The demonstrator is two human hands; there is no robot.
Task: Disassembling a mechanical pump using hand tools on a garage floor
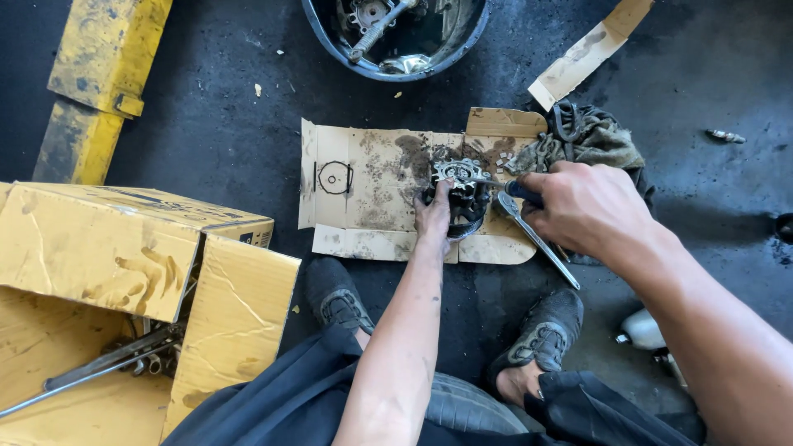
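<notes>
Two containers: cardboard box holds wrenches; basin, parts.

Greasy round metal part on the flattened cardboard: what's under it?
The oil-stained flattened cardboard sheet lies under the greasy round metal part, on dark floor. The left hand covers the part's near edge.

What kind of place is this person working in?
Probably a vehicle repair workshop: an oil-stained dark floor, a greasy geared metal part on flattened cardboard, and a yellow steel beam, perhaps a lift arm.
</notes>
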